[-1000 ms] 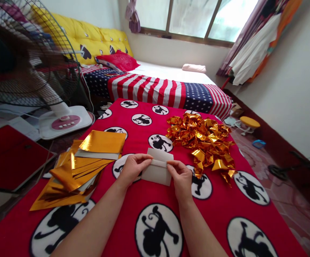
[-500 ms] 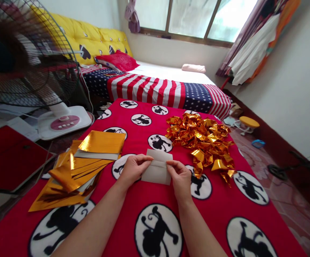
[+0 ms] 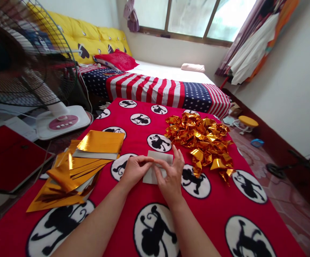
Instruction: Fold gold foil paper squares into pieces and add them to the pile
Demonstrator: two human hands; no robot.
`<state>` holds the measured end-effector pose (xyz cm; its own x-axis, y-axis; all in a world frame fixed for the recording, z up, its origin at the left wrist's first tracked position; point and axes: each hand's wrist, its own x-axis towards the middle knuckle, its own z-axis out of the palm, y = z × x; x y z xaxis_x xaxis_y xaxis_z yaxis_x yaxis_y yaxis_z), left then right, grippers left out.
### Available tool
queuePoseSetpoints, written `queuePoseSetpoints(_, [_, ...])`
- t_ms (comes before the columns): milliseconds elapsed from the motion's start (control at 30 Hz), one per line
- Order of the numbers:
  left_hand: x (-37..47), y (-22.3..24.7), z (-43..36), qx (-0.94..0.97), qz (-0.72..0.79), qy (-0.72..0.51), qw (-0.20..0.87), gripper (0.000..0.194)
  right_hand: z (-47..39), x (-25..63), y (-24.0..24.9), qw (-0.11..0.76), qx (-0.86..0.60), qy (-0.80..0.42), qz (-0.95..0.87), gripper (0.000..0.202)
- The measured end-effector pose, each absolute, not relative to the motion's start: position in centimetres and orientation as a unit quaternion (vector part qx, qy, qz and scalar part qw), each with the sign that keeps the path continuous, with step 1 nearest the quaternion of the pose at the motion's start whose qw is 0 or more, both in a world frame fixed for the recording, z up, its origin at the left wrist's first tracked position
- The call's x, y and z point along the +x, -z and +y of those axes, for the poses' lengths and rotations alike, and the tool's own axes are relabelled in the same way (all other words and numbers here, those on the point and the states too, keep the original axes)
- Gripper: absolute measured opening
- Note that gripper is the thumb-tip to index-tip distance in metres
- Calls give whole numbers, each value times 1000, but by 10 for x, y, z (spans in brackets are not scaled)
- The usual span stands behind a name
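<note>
On the red monkey-print cloth [image 3: 211, 221]: pale grey rectangular paper sheet [image 3: 149, 177], under both hands. Left hand [image 3: 134, 170] pinches its fold. Right hand [image 3: 170, 177] has come in from the right edge to mid-fold, grip narrow, hold unclear; creasing apparently now centred.

The left forearm [image 3: 98, 217] and the right forearm [image 3: 194, 228] of the person were both bare, from the wrists [image 3: 175, 200] as far as the lower edge of the view. Each forearm had a smooth outline, rather slim near the hand and gradually wider below. The left hand [image 3: 136, 170] and the right hand [image 3: 169, 180] were equally bare, with slender fingers [image 3: 176, 154]. Finer details were too small to tell.
</note>
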<state>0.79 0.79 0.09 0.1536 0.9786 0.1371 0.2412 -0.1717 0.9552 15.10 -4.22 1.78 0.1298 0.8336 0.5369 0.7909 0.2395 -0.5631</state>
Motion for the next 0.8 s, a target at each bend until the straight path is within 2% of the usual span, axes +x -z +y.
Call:
queuePoseSetpoints(100, [9, -2, 8, 632, 516, -416, 402, 24, -44, 151, -16, 374, -643, -14, -668, 21])
queuePoseSetpoints(200, [9, -3, 9, 632, 546, -399, 379, 25, -43, 164, -8, 350, -689, 8, -635, 13])
queuePoseSetpoints(333, [8, -2, 10, 632, 562, -383, 371, 26, -42, 179, -3, 392, -699, 44, -596, 13])
queuePoseSetpoints(467, [7, 1, 11, 640, 552, -394, 361, 23, -42, 176, -2, 389, -622, -5, -680, 19])
queuePoseSetpoints(667, [1, 5, 8, 709, 550, -395, 197, 14, -40, 182, 6, 371, -654, -31, -658, 33])
queuePoseSetpoints(800, [-8, 2, 10, 752, 518, -369, 176, 12, -41, 189, 4, 376, -649, -47, -660, 31])
